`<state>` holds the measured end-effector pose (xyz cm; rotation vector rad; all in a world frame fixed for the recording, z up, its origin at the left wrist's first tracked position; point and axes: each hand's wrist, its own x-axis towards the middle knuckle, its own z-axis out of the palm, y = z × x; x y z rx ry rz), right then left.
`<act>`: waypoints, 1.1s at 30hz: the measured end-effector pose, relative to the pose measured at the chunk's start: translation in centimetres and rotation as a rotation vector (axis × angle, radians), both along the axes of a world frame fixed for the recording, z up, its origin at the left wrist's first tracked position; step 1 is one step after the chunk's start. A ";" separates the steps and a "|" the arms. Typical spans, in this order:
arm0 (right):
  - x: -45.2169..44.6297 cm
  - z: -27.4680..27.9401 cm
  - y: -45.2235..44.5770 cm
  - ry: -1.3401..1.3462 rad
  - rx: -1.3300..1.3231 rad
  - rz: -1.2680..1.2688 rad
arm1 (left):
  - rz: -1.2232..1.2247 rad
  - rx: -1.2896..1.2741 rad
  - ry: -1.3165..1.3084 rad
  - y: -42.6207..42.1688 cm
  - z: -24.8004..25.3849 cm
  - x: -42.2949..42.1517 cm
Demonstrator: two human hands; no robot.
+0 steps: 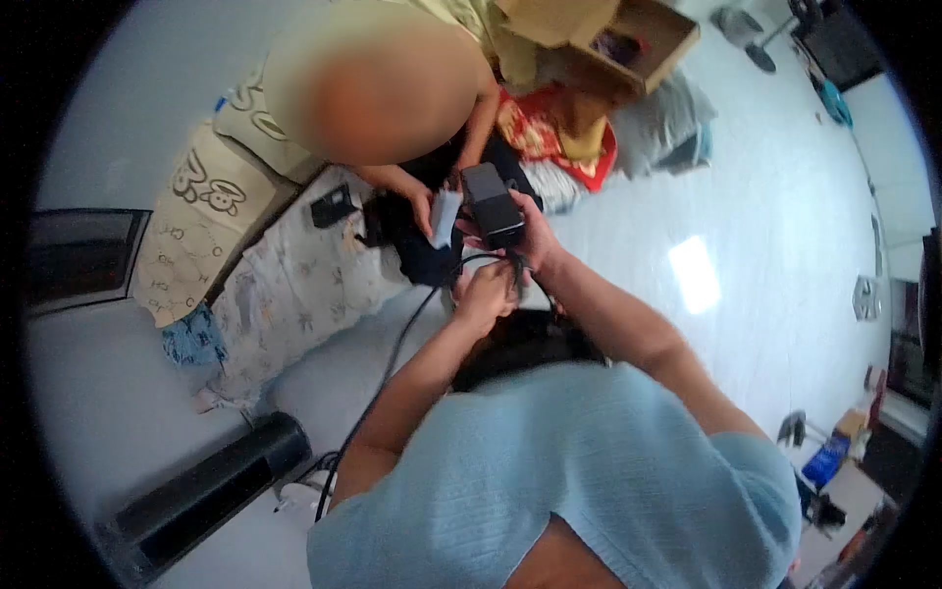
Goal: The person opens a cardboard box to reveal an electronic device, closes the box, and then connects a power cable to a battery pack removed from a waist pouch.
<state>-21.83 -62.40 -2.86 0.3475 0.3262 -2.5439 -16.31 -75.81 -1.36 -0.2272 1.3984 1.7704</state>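
Note:
My right hand is wrapped round the lower right side of a black boxy device, held up in front of me. Just below it, my left hand is closed on a black cable, which loops near my fingers and runs down past my left arm. Whether the cable joins the device cannot be made out. Close to the device on the left, another person's hand holds a pale grey, flat object.
The other person sits opposite on a covered sofa. A black boxy item lies on it. Behind are an open cardboard box, a red patterned cloth and a grey bag. A long black appliance lies lower left.

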 end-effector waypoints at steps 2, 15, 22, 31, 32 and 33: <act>-3.0 -1.3 -0.3 0.060 0.004 -0.014 | -0.032 -0.128 0.147 0.0 0.3 -3.2; -8.5 -5.4 -2.8 -0.209 -0.031 -0.254 | -0.202 -0.458 0.550 -3.9 1.8 -7.8; -8.4 -6.6 -2.8 -0.302 -0.079 -0.417 | -0.191 -0.279 0.412 -4.9 -0.3 -8.0; -6.2 -7.1 0.2 -0.326 0.056 -0.538 | -0.209 -0.635 0.884 -5.1 -0.2 -4.8; -5.8 -6.2 0.6 -0.329 0.052 -0.531 | -0.206 -0.642 0.880 -4.9 0.6 -4.4; -5.5 -5.2 1.0 -0.326 0.132 -0.548 | -0.145 -0.655 0.771 -4.8 1.4 -4.1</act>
